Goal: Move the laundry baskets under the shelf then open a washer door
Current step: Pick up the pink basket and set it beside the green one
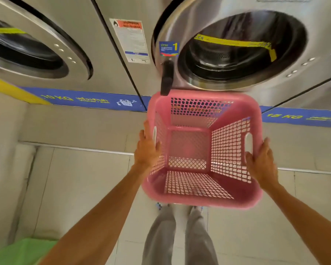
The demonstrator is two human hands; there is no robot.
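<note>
We grip the pink perforated plastic laundry basket [203, 150] with both hands [146, 150] [262, 161], below the steel round washer door [237, 46]. No shelf shows; that door looks shut.

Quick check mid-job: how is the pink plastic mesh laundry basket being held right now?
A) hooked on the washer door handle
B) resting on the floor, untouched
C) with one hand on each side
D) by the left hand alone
C: the left hand and right hand press opposite sides of the empty pink plastic mesh laundry basket, held up off the tiled floor.
</note>
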